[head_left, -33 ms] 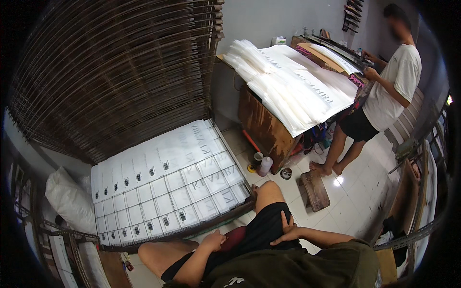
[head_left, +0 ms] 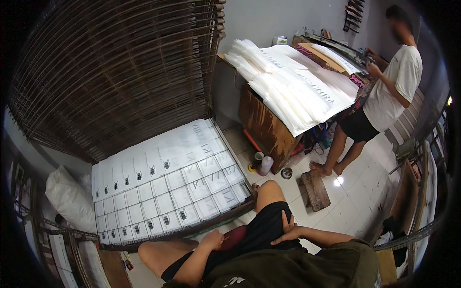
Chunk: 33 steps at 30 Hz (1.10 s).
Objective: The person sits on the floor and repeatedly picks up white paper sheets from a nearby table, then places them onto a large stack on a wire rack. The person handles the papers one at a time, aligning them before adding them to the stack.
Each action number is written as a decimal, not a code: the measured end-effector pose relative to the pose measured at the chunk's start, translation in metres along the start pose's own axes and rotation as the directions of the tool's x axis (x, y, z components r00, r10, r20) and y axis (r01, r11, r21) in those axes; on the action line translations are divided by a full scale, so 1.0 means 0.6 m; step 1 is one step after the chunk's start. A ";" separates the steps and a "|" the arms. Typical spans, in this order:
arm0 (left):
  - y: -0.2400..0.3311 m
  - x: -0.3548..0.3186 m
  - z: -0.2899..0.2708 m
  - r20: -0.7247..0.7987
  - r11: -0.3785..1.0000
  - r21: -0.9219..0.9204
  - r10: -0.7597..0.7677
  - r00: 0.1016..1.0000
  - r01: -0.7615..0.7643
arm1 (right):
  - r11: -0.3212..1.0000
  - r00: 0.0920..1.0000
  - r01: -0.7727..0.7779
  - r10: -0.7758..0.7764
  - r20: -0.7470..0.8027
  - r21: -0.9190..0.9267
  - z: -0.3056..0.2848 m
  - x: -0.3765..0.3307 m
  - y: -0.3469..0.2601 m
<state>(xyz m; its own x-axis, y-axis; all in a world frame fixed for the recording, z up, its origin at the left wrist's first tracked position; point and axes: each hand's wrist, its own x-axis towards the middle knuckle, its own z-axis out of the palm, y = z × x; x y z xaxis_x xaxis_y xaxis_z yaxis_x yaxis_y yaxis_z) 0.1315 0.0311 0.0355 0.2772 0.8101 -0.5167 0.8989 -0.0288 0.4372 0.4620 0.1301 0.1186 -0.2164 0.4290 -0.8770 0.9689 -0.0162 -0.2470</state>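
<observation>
the room has a floor of pale, shiny tiles [head_left: 345, 206]. on your left, under a tall raised stack of dark, thin-barred racks [head_left: 125, 72], white printed sheets [head_left: 129, 163] lie flat in rows, crossed by thin dark lines. a stuffed white sack [head_left: 72, 201] stands beside them. ahead, a worn brown wooden table [head_left: 259, 127] carries a layered pile of white, partly see-through sheets [head_left: 283, 91], and a co-worker in a white shirt [head_left: 398, 81] stands at its right. a low brown wooden stool [head_left: 314, 192] is on the floor.

the dark red, smooth-looking thing [head_left: 235, 235] is in your lap, just to the right of your left hand [head_left: 212, 238]; your black cloth shorts [head_left: 261, 225] lie under your right hand [head_left: 286, 232].

your left fingers are curled, and i cannot tell if they hold something. your right hand rests on the thigh with thumb and fingers spread wide, its forearm coming from the right.
</observation>
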 end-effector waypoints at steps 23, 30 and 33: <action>-0.022 -0.002 -0.007 -0.024 0.997 -0.066 -0.047 0.999 0.045 | 0.564 0.393 0.810 -0.317 -0.863 0.162 -0.270 -0.079 -0.033; -0.037 0.019 -0.002 -0.297 0.976 -0.152 0.107 0.949 -0.158 | -0.222 -0.002 0.973 0.246 -0.969 -0.058 -0.637 -0.123 -0.037; -0.009 0.018 -0.022 -0.353 0.977 -0.165 0.070 0.933 -0.136 | -0.450 0.204 0.892 0.331 -0.921 0.036 -0.745 -0.102 -0.046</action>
<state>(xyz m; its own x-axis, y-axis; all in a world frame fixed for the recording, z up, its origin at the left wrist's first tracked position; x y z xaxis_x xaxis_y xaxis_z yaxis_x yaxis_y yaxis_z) 0.1253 0.0478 0.0370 0.2020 0.9606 -0.1911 0.7844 -0.0418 0.6189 0.5024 0.5083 0.3631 0.3877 0.9141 0.1191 -0.6332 0.3579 -0.6863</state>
